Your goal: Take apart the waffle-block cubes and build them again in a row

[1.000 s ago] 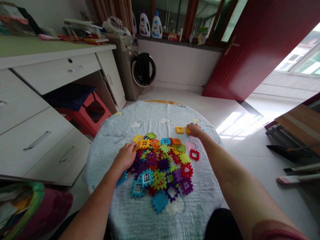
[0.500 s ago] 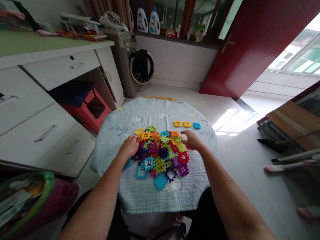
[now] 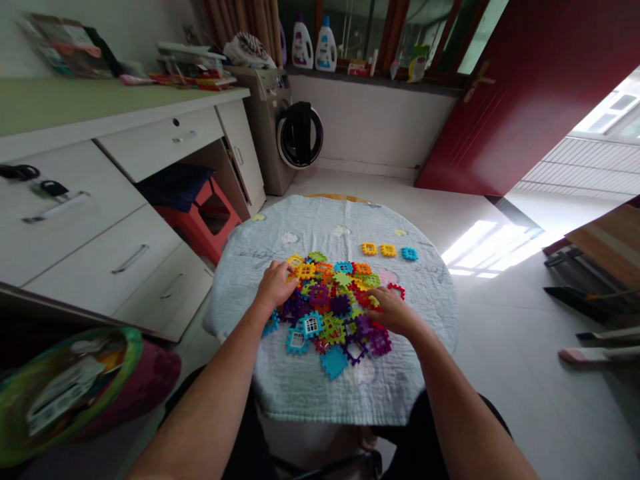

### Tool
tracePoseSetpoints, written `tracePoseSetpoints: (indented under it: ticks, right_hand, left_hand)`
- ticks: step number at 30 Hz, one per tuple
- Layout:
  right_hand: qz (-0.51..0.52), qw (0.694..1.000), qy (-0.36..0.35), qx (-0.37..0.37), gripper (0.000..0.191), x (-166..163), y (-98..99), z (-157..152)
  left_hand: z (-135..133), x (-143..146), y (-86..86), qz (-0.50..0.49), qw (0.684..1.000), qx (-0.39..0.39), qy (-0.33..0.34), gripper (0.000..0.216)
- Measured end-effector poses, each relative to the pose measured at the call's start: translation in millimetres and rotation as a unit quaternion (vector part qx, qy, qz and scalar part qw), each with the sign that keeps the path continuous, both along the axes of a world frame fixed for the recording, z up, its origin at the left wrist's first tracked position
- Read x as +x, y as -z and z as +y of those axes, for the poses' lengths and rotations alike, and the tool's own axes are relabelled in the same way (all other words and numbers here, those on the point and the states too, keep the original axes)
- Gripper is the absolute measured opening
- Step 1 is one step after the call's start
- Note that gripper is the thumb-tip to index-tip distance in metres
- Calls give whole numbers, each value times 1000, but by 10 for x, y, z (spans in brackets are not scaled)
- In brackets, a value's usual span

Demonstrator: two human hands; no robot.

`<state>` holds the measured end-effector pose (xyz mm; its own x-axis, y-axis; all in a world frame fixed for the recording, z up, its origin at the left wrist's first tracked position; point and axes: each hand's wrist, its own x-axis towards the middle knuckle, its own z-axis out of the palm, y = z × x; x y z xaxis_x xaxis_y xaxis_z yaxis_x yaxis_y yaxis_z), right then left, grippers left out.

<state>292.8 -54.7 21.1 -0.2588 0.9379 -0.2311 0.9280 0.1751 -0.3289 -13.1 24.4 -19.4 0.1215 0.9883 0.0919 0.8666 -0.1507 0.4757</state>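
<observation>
A heap of colourful plastic interlocking blocks [image 3: 333, 327], square with notched edges, lies on the cloth-covered round table [image 3: 300, 393]. My left hand [image 3: 277, 285] is at the heap's left edge, thumb and forefinger apart beside a yellow window block [image 3: 307, 271]. Its other fingers are mostly hidden. On the right side of the heap rests my right hand [image 3: 393, 310], palm down with fingers spread over the blocks. A yellow-green block [image 3: 373, 301] shows by its fingertips. Farther back, two yellow window blocks [image 3: 388, 250] and a blue window block [image 3: 409, 253] lie in a row.
White drawers [image 3: 145, 257] and a red stool [image 3: 213, 213] stand to the left. A bin [image 3: 135, 380] is at lower left. Beyond the table are a washing machine [image 3: 270, 127] with its door ajar and a red door [image 3: 480, 100].
My right hand has come down and nearer over the heap, uncovering a red block behind it. The left hand has shifted slightly forward. The whole view has swung a little left.
</observation>
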Motion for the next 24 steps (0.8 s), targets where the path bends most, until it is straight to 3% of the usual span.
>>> tracePoseSetpoints:
  ticks: [3, 6, 12, 18, 24]
  right_hand:
    - [-6, 1000, -4, -4, 46, 12, 18, 45]
    - [-8, 1000, -4, -7, 47, 30, 25, 56]
    - [5, 1000, -10, 4, 41, 104, 48, 50]
    - [20, 1000, -9, 2, 40, 130, 32, 34]
    - [4, 1000, -9, -18, 43, 90, -31, 52]
  left_hand:
    - [42, 63, 56, -33, 997, 42, 49, 47]
    - [77, 142, 116, -53, 994, 22, 90, 59]
    - [91, 200, 102, -67, 993, -14, 94, 56]
    - [136, 0, -4, -62, 996, 45, -45, 54]
    - [196, -262, 33, -95, 978, 36, -180, 57]
